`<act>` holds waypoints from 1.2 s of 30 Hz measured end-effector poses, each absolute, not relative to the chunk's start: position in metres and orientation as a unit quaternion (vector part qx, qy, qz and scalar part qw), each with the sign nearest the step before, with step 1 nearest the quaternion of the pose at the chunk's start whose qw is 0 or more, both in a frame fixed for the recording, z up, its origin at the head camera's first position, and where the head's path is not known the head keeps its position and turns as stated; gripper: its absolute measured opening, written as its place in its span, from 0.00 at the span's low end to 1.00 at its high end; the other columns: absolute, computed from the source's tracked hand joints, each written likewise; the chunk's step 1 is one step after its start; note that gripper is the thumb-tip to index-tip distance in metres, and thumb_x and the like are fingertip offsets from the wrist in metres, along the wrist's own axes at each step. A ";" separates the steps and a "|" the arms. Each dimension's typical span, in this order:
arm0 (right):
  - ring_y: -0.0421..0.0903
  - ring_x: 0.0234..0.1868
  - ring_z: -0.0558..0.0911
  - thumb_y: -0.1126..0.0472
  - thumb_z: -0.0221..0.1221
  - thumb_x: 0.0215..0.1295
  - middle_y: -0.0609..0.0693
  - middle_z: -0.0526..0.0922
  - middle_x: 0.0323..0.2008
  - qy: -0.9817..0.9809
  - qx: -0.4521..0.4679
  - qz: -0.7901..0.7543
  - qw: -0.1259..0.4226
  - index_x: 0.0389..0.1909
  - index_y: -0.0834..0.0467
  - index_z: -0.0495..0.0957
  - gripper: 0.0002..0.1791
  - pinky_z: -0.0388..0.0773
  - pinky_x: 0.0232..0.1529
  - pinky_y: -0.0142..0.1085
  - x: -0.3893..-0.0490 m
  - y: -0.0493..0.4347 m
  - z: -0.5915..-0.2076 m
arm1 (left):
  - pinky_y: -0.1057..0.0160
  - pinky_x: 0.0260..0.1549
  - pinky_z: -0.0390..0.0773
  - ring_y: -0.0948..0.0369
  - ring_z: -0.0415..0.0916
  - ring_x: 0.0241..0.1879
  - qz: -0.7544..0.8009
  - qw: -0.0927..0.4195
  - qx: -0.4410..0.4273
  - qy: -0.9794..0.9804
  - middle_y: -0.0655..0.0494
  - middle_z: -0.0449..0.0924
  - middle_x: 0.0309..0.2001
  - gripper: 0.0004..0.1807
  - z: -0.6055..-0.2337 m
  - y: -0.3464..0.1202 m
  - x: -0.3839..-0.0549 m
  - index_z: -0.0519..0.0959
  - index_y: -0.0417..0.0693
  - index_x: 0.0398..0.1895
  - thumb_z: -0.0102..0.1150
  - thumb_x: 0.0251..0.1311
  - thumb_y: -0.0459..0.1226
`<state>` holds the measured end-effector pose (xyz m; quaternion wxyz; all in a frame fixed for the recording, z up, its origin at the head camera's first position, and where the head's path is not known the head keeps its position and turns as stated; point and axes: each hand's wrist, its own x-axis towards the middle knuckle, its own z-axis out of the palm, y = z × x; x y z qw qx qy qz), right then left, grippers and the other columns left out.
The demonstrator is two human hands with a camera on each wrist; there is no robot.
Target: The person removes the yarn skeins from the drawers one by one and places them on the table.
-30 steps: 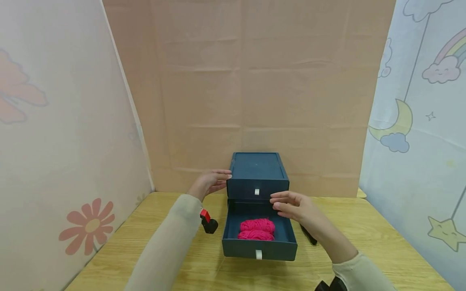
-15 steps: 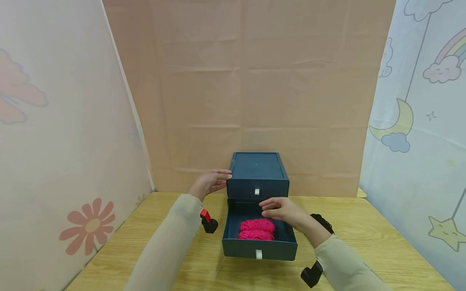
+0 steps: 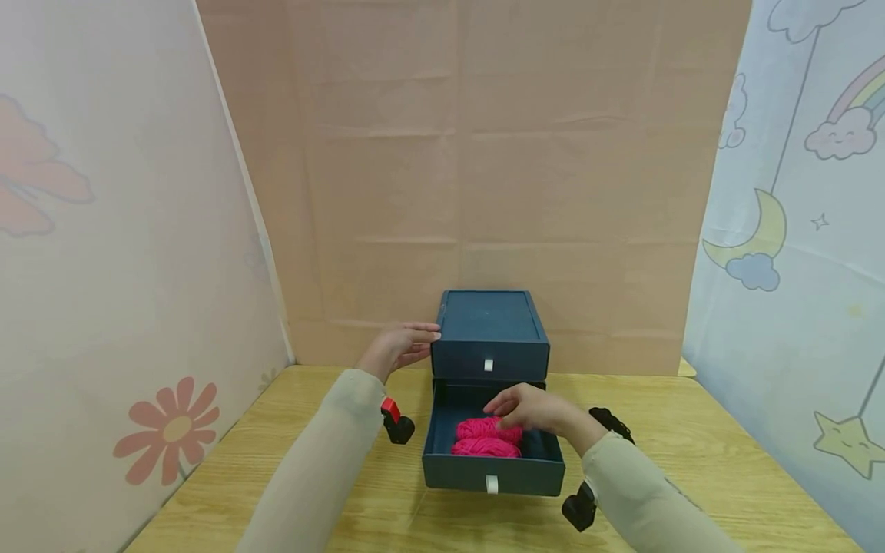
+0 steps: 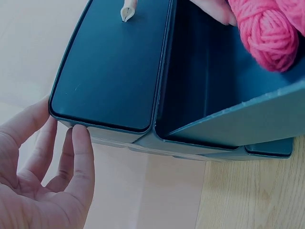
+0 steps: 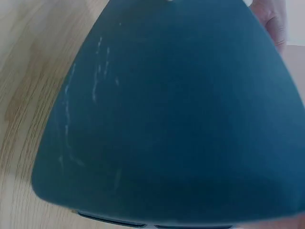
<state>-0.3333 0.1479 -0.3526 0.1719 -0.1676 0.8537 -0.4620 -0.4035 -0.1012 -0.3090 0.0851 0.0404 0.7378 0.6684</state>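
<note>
A dark blue two-drawer box (image 3: pixel 491 316) stands on the table, its lower drawer (image 3: pixel 442 467) pulled out. Two bundles of bright pink yarn (image 3: pixel 486 447) lie inside that drawer. With fingers nearly straight, my left hand (image 3: pixel 397 349) rests on the left side of the box; the left wrist view shows its fingertips (image 4: pixel 82 136) at the edge of the upper drawer front (image 4: pixel 109 71). Over the drawer, my right hand (image 3: pixel 535 407) has its loosely bent fingers right at the rear yarn bundle, not closed round it. Dark blue drawer wall (image 5: pixel 171 114) fills most of the right wrist view.
White pull tabs mark the upper drawer (image 3: pixel 488 365) and the lower one. A black textured thing (image 3: pixel 611 422), partly hidden by the right forearm, lies on the wooden table (image 3: pixel 691 438). Brown paper (image 3: pixel 484 177) hangs behind the box.
My right hand has moved left and down from the drawer's right rim to the pink yarn. The black thing shows more beside the forearm. My left hand and the box stay put.
</note>
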 end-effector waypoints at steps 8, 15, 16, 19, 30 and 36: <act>0.46 0.32 0.74 0.74 0.61 0.51 0.53 0.78 0.36 0.879 -0.133 -0.420 0.179 0.44 0.62 0.79 0.17 0.79 0.35 0.39 -0.335 0.143 -0.355 | 0.59 0.49 0.75 0.58 0.78 0.43 0.672 0.085 0.040 0.735 0.54 0.78 0.48 0.15 -0.311 -0.102 -0.403 0.82 0.52 0.45 0.65 0.53 0.41; 0.43 0.26 0.74 0.72 0.62 0.52 0.54 0.78 0.32 0.879 -0.133 -0.427 0.167 0.41 0.62 0.79 0.13 0.79 0.28 0.35 -0.336 0.140 -0.358 | 0.59 0.50 0.75 0.54 0.76 0.47 0.665 0.085 0.030 0.742 0.53 0.77 0.50 0.16 -0.311 -0.099 -0.408 0.81 0.51 0.47 0.64 0.55 0.41; 0.43 0.25 0.75 0.72 0.63 0.52 0.53 0.78 0.31 0.879 -0.131 -0.429 0.162 0.40 0.62 0.80 0.13 0.79 0.27 0.35 -0.336 0.139 -0.359 | 0.60 0.49 0.76 0.54 0.76 0.46 0.663 0.085 0.028 0.743 0.52 0.77 0.50 0.16 -0.311 -0.099 -0.409 0.81 0.51 0.47 0.64 0.55 0.40; 0.43 0.26 0.76 0.72 0.64 0.51 0.53 0.79 0.31 0.876 -0.130 -0.441 0.148 0.39 0.61 0.80 0.13 0.80 0.27 0.35 -0.336 0.139 -0.360 | 0.60 0.48 0.76 0.54 0.77 0.45 0.663 0.088 0.023 0.743 0.51 0.78 0.48 0.16 -0.310 -0.097 -0.411 0.81 0.51 0.48 0.64 0.54 0.39; 0.46 0.29 0.77 0.72 0.65 0.50 0.54 0.78 0.33 0.853 -0.149 -0.493 0.089 0.39 0.63 0.78 0.13 0.80 0.29 0.39 -0.335 0.144 -0.353 | 0.63 0.45 0.78 0.57 0.77 0.44 0.663 0.092 0.025 0.742 0.52 0.78 0.48 0.17 -0.309 -0.098 -0.412 0.81 0.50 0.47 0.66 0.53 0.39; 0.48 0.31 0.80 0.70 0.64 0.52 0.56 0.78 0.35 0.826 -0.169 -0.532 0.075 0.41 0.65 0.76 0.14 0.81 0.35 0.42 -0.331 0.153 -0.350 | 0.64 0.43 0.79 0.56 0.78 0.44 0.665 0.088 0.023 0.741 0.51 0.79 0.47 0.16 -0.309 -0.098 -0.413 0.81 0.50 0.47 0.66 0.53 0.39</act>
